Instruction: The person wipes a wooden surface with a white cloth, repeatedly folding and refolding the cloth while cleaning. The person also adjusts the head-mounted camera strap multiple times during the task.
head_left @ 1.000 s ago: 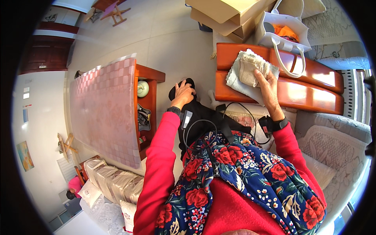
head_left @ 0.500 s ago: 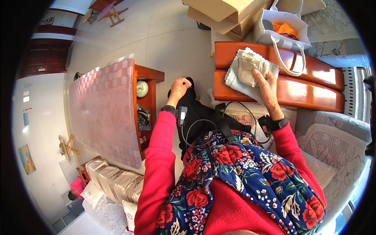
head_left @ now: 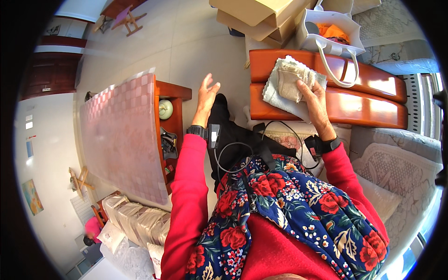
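My left hand (head_left: pixel 205 100) is in the air between the table and the sofa arms, its fingers apart and nothing in it. With thumb on top, my right hand (head_left: pixel 316 106) grips the near right edge of a folded beige cloth (head_left: pixel 290 83). Some of the right fingers are hidden. Beneath that cloth lies a pale blue-grey cloth (head_left: pixel 276 100) with a scalloped edge, spread over two glossy red-brown wooden sofa arms (head_left: pixel 368 107). Each wrist wears a black strap with a small device, and a cable loops across my lap.
A white tote bag (head_left: pixel 305 46) with orange fabric inside stands behind the cloths, beside cardboard boxes (head_left: pixel 254 14). To the left is a wooden table with a pink checked cover (head_left: pixel 121 135) and an open shelf. Another person in pink (head_left: pixel 93 228) is far at the lower left.
My left hand has opened from curled fingers to spread ones and shifted slightly left. My right hand keeps its grip on the beige cloth. The whole view has shifted a little.
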The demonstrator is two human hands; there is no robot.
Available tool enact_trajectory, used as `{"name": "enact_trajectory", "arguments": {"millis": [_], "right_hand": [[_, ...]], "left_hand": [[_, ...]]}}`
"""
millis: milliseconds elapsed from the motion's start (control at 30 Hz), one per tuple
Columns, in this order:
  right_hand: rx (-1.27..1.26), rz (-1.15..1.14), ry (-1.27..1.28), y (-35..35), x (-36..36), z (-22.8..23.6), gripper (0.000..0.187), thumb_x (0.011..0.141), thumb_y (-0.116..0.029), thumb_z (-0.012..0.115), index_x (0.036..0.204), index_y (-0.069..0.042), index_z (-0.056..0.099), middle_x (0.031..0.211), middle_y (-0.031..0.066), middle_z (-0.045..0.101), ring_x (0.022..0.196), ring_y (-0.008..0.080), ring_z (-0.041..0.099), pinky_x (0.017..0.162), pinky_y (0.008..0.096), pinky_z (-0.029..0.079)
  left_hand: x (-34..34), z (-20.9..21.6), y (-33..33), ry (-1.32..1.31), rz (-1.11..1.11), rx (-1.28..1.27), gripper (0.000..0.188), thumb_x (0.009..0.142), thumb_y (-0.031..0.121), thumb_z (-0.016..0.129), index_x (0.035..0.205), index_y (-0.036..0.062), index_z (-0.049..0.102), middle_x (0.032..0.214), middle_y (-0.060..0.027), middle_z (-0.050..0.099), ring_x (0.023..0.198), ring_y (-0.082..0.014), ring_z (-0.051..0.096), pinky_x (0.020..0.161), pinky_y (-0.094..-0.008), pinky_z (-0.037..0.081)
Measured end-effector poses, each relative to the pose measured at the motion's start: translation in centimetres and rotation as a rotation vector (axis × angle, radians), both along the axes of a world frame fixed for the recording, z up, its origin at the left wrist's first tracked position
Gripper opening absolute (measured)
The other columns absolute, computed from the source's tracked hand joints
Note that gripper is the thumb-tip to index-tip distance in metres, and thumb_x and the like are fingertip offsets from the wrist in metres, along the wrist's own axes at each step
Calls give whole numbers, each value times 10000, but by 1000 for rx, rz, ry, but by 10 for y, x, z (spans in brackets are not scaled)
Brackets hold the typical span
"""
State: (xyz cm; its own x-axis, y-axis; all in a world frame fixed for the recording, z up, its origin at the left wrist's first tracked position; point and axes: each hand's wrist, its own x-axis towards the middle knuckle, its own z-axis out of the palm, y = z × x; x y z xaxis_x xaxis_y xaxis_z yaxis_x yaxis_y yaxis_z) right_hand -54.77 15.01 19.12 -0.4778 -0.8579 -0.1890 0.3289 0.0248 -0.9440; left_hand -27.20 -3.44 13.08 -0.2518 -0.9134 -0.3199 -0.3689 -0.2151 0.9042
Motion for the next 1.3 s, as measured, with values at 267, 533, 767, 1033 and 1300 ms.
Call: {"name": "enact_trajectory", "arguments": {"millis": [267, 533, 767, 1033, 1300], "right_hand": [[52, 113, -121, -1, -5, 15, 282, 933, -203, 631, 1158, -33, 639, 1026, 14, 672, 892, 81, 611, 807, 256, 494], [34, 363, -160, -5, 19, 47, 291, 940, -183, 619, 1184, -24, 628, 1044, 16, 674, 914, 84, 619, 838, 262, 492], [42, 438, -41, -9, 44, 50, 278, 958, -184, 596, 1178, -16, 617, 1025, 18, 674, 890, 84, 623, 810, 252, 509], [-62, 357, 1165, 10, 38, 37, 368, 829, -171, 688, 1163, -55, 585, 1149, 103, 587, 1082, 303, 553, 909, 406, 433], [143, 322, 1576, 50, -25, 3, 586, 764, -151, 714, 1319, -215, 537, 1437, 92, 443, 1348, 324, 368, 1119, 502, 262]], "left_hand": [[-24, 36, 20, 305, -220, 36, 328, 962, 299, 576, 1096, 12, 661, 949, -90, 701, 853, -155, 666, 762, -264, 481], [-46, 73, 44, 508, -480, 161, 512, 944, 406, 592, 1274, 15, 563, 1156, -76, 645, 1068, -150, 597, 919, -297, 458], [-46, 75, 70, 817, -479, 500, 871, 793, 611, 672, 1374, 5, 437, 1344, -88, 526, 1240, -197, 502, 1072, -377, 383], [-46, 48, 73, 708, -313, 489, 328, 941, 176, 615, 1242, 53, 579, 1194, -26, 631, 1109, -151, 583, 976, -335, 450], [-36, 39, 64, 788, -122, 430, 380, 910, 213, 653, 1240, 46, 567, 1216, -36, 627, 1152, -173, 578, 1035, -357, 419]]}}
